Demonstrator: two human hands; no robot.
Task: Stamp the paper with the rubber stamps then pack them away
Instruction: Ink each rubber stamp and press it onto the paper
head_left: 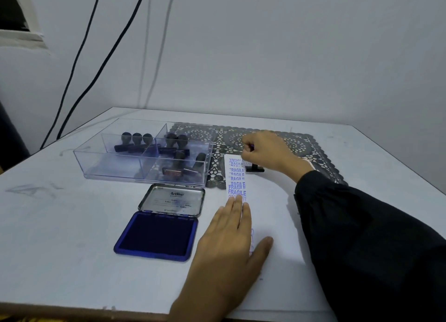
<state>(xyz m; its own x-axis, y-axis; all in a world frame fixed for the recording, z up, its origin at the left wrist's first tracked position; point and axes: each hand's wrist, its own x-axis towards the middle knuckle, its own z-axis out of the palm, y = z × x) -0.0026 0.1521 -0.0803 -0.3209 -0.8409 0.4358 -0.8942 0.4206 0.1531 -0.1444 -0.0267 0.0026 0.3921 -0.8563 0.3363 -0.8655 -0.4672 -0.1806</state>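
Left hand point(226, 232) lies flat, fingers straight, pinning the paper point(237, 176) to the worktop point(72, 225). Right hand point(265, 152) has its grip curled round what seems to be the stamp point(257, 169), at the strip's far end. Press squarely down and lift vertically to avoid smearing.

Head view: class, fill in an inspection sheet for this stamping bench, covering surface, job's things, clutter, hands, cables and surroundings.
Surface: scuffed white table with a dark lace mat.
Job's things: paper bearing FRAGILE prints; open blue ink pad; clear box holding stamps.
Clutter: nothing seen.
Hands: left hand flat on the paper; right hand grips a stamp.
Cables: dark cables hang down the wall.
Surroundings: plain wall.
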